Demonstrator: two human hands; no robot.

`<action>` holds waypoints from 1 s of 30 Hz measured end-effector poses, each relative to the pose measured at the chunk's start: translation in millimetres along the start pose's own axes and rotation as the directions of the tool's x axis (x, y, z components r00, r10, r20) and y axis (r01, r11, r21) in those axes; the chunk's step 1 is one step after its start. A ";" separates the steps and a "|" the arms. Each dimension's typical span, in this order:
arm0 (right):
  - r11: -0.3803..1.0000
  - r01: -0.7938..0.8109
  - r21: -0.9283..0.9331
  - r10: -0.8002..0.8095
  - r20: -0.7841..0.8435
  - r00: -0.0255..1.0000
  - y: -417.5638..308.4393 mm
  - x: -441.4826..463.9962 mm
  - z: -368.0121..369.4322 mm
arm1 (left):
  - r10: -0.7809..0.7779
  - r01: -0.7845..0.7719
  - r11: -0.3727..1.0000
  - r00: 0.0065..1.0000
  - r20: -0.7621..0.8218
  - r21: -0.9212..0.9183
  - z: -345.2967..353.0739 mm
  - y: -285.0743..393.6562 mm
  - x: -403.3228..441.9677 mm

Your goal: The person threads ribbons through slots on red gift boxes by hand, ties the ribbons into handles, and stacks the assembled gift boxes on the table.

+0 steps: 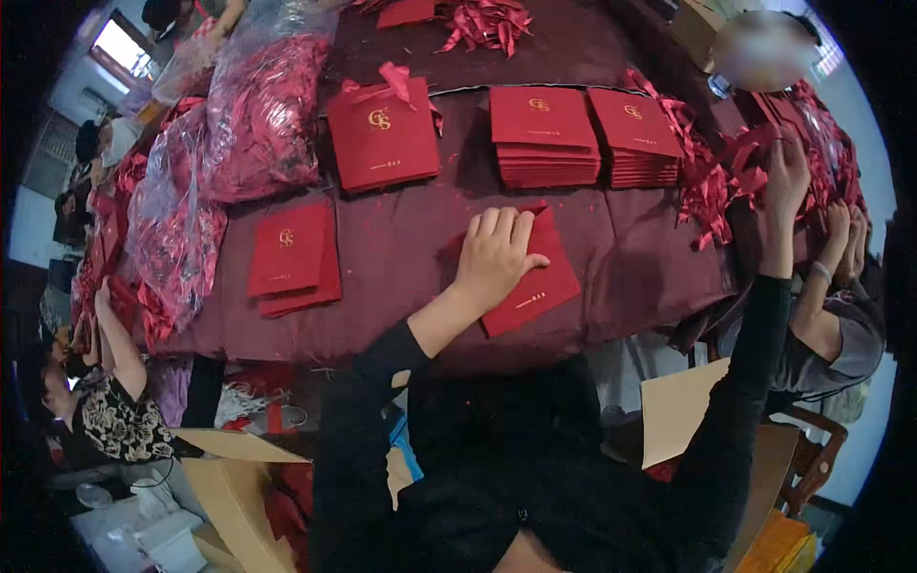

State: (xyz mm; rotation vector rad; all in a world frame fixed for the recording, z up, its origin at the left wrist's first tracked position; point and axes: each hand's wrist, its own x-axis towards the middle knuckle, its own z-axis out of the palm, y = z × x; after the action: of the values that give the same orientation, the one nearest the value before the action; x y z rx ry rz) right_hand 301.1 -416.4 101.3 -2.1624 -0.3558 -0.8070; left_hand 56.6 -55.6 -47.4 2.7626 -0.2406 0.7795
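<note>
My left hand (497,253) lies over a red bag (549,277) with gold print, near the table's front edge, its fingers bent over the bag's upper part and the thumb out to the right. My right hand (786,167) is raised at the right, its fingertips pinched at a red ribbon (745,153) among the loose ribbons. Beyond my left hand stand two stacks of red bags (544,119) (635,129). Two overlapping red bags (287,248) lie to the left, and another pile of bags (382,134) with a ribbon on top lies farther back.
Clear plastic sacks of red ribbon (263,124) fill the table's left side. More ribbons (487,24) lie at the back. Co-workers sit at left (119,411) and right (831,334). Open cardboard boxes (229,497) (678,406) flank my lap.
</note>
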 end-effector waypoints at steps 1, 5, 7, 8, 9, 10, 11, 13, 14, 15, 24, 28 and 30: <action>0.961 0.151 0.230 -0.141 -0.062 0.988 -1.4 8.6 -1.0 | -0.014 0.016 0.999 0.999 0.040 -0.037 0.4 -1.8 -0.3; 0.998 0.045 0.038 -0.052 0.209 0.976 -54.1 35.9 -18.5 | -0.055 0.063 0.993 0.995 0.087 -0.103 4.1 -10.9 -1.5; 0.927 -0.327 0.186 0.247 0.354 0.902 -94.8 31.9 -24.8 | -0.088 0.107 0.985 0.986 0.141 -0.136 4.4 -12.2 -1.8; 0.878 -0.379 0.294 0.229 0.436 0.870 -95.8 35.6 -26.8 | -0.104 0.129 0.978 0.983 0.152 -0.165 4.7 -12.9 -2.0; 0.808 -0.444 0.387 0.210 0.515 0.831 -96.7 39.3 -28.8 | -0.117 0.149 0.969 0.979 0.164 -0.195 4.5 -13.7 -2.5; 0.726 -0.516 0.455 0.189 0.590 0.785 -97.5 43.0 -30.6 | -0.118 0.149 0.969 0.980 0.161 -0.195 4.6 -14.7 -3.1; 0.595 -0.537 0.598 0.217 0.524 0.824 -102.3 43.7 -29.4 | -0.136 0.169 0.961 0.978 0.159 -0.220 5.1 -15.8 -3.0; 0.471 -0.536 0.701 0.229 0.489 0.842 -96.9 51.6 -36.0 | -0.154 0.186 0.952 0.978 0.144 -0.243 7.2 -19.7 -3.1; 0.407 -0.527 0.747 0.235 0.472 0.850 -94.2 55.6 -39.3 | -0.177 0.222 0.926 0.970 0.166 -0.306 7.7 -21.6 -3.6; 0.407 -0.556 0.725 0.217 0.515 0.829 -81.0 60.9 -45.9 | -0.197 0.255 0.895 0.962 0.190 -0.366 8.7 -24.4 -2.5; 0.629 -0.598 0.496 0.278 0.576 0.769 -153.8 -46.4 -114.1 | -0.239 0.635 0.520 0.751 0.616 -0.572 -13.2 -66.2 14.6; 0.887 0.429 -0.171 -0.382 0.253 0.889 -212.0 -113.2 -85.4 | -0.223 0.727 0.321 0.681 0.698 -0.607 -19.7 -67.3 8.8; 0.413 0.226 -0.882 -0.455 0.015 0.890 -209.6 -132.4 -32.9 | -0.204 0.749 0.293 0.656 0.726 -0.594 -25.7 -67.3 11.8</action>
State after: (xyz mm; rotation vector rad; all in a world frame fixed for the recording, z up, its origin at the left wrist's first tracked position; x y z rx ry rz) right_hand 84.1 -303.0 152.6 -2.9283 -0.3008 -1.7839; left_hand 69.3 14.9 -33.7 1.7174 0.1507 -0.3107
